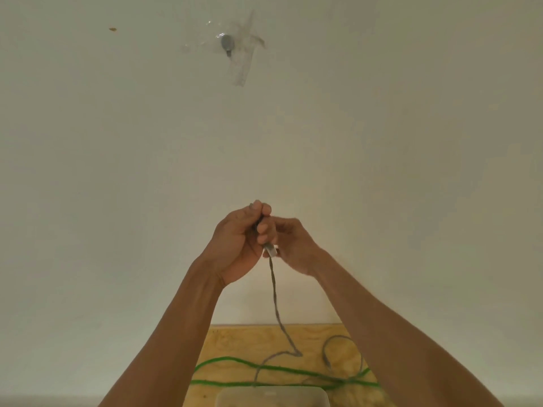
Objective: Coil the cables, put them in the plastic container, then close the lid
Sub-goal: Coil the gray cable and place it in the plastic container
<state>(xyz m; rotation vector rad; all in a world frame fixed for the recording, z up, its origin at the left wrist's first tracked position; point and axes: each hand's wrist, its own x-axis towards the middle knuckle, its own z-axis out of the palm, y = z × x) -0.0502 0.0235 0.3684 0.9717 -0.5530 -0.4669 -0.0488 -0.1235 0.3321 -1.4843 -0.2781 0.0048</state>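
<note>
- Your fingertips [266, 227] meet at the centre of the frame, pinched together around the connector end [270, 250] of the grey cable [275, 304].
- Your left hand [238, 245] curls shut around that end from the left; your right hand [289, 243] closes on it from the right, so the two hands touch.
- The grey cable hangs slack from the hands toward the lower centre, then trails in loose bends over the wooden table [235, 342].
- The green cable [264, 367] lies uncoiled across the table in long runs, untouched by either hand.
- The plastic container [271, 397] shows only as a pale rim at the bottom edge; you cannot tell from here whether its lid is on.
- Judged progress: coiling has barely begun, with no finished loop visible. Both cables remain to coil, stow and cover.
- Both forearms rise from the lower corners, converging upward before the bare wall [117, 171].
</note>
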